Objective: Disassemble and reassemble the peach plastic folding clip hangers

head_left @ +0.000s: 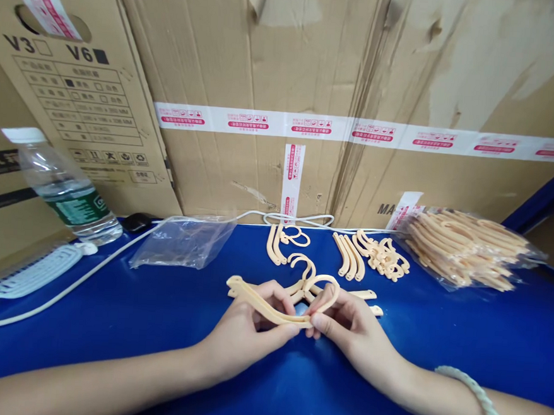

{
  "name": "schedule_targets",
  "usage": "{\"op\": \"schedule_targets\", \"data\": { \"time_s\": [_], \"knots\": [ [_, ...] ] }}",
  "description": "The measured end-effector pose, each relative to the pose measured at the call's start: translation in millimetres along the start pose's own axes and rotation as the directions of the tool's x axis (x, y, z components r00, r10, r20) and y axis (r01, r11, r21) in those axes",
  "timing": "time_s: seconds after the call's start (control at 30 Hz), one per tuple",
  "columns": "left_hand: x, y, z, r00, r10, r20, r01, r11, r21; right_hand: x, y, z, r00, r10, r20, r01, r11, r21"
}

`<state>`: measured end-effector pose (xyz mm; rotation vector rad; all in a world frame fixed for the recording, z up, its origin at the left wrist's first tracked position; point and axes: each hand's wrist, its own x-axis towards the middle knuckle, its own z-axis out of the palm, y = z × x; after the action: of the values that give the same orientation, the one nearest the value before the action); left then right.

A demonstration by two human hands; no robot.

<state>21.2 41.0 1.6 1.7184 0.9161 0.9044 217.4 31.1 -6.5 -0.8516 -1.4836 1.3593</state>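
Observation:
My left hand (244, 331) grips a cream plastic hanger arm (263, 302), which seems doubled along its length. My right hand (361, 321) pinches a curved hanger hook (335, 294) at the arm's inner end. The two parts meet between my fingertips; whether they are joined I cannot tell. Just behind my hands lie hangers with hooks and spread arms (363, 295), partly hidden by my fingers. Farther back are loose arms (349, 258) beside a small pile of hooks (387, 259). More arms (275, 245) and hooks (298, 236) lie left of them.
A clear bag full of hanger parts (464, 249) sits at the right. On the left are a flat plastic bag (184, 242), a water bottle (81, 200), a hairbrush (30, 272) and a white cable (82, 279). Cardboard boxes (253, 73) stand along the blue surface's back.

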Motion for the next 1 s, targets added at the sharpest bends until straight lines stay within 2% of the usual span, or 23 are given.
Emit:
{"op": "schedule_targets", "data": {
  "time_s": [0.1, 0.17, 0.33, 0.4, 0.43, 0.47, 0.5, 0.57, 0.6, 0.67, 0.8, 1.0],
  "knots": [
    [0.6, 0.2, 1.8, 0.994, -0.089, 0.058, 0.097, 0.985, -0.14, 0.7, -2.4, 3.7, 0.996, -0.085, 0.003, 0.085, 0.996, -0.011],
    [0.8, 0.4, 2.2, 0.991, -0.11, 0.081, 0.12, 0.984, -0.129, 0.4, -2.7, 6.9, 0.994, -0.11, 0.01, 0.111, 0.994, -0.019],
    [4.0, 2.8, 0.1, 0.983, -0.166, 0.079, 0.176, 0.972, -0.154, -0.8, -5.8, 3.8, 0.997, -0.057, 0.043, 0.059, 0.998, -0.033],
    [5.6, 5.1, -1.9, 0.978, -0.198, 0.07, 0.206, 0.968, -0.146, 2.4, -12.7, -9.1, 0.997, -0.071, 0.02, 0.073, 0.988, -0.135],
    [6.0, 6.4, -3.0, 0.974, -0.218, 0.055, 0.224, 0.965, -0.133, 5.3, -17.3, -18.5, 0.994, -0.113, 0.002, 0.11, 0.964, -0.243],
    [6.3, 7.7, -4.1, 0.97, -0.242, 0.037, 0.244, 0.962, -0.125, 9.0, -22.3, -29.5, 0.984, -0.178, -0.006, 0.162, 0.909, -0.385],
    [6.3, 9.0, -4.9, 0.963, -0.268, 0.019, 0.268, 0.955, -0.129, 13.2, -27.1, -41.5, 0.964, -0.267, 0.008, 0.228, 0.807, -0.544],
    [6.0, 10.7, -5.9, 0.95, -0.313, -0.009, 0.308, 0.937, -0.164, 22.4, -33.8, -65.1, 0.911, -0.387, 0.143, 0.336, 0.494, -0.802],
    [5.7, 11.1, -5.9, 0.945, -0.327, -0.021, 0.318, 0.93, -0.185, 26.8, -35.0, -75.2, 0.901, -0.379, 0.212, 0.359, 0.377, -0.853],
    [5.4, 10.6, -5.5, 0.943, -0.33, -0.035, 0.316, 0.924, -0.215, 33.6, -32.6, -89.8, 0.9, -0.342, 0.269, 0.362, 0.246, -0.899],
    [6.0, 6.5, -5.1, 0.947, -0.321, -0.028, 0.298, 0.907, -0.298, 39.8, -16.4, -98.6, 0.913, -0.272, 0.305, 0.35, 0.135, -0.927],
    [7.9, 2.8, -6.7, 0.951, -0.309, -0.005, 0.28, 0.869, -0.407, 45.2, -5.0, -97.8, 0.906, -0.323, 0.273, 0.359, 0.247, -0.9]
  ]
}}
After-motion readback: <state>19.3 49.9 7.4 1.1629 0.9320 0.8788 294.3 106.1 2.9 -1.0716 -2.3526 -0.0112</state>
